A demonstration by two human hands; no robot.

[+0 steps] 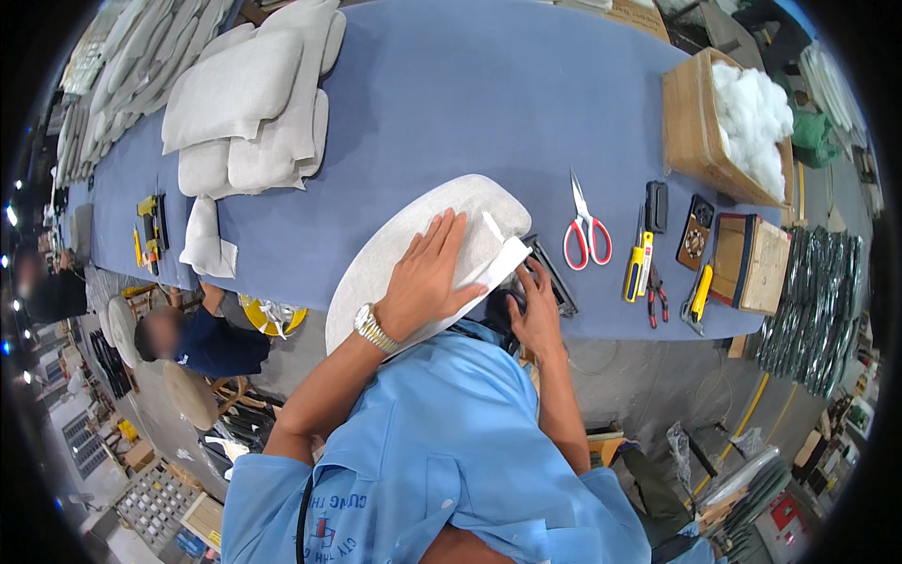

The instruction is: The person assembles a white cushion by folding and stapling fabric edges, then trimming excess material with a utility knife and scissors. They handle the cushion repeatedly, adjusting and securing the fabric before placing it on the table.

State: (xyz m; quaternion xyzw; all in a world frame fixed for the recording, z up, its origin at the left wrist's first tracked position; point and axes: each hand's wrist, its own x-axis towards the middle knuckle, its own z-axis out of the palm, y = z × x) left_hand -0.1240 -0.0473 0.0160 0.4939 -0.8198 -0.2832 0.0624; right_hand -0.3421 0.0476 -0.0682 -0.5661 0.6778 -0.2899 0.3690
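A light grey fabric-covered cushion pad with a rounded outline lies at the table's near edge. My left hand, with a metal watch on its wrist, rests flat on it, fingers stretched out. A white strip lies along the pad's right edge. Beside that edge, my right hand has its fingers curled round a black tool that looks like a staple gun. The hand and pad hide part of this tool.
On the blue table lie red-handled scissors, a yellow cutter, pliers and a phone. Grey cushions are stacked far left; a carton holds white stuffing. A co-worker is at left.
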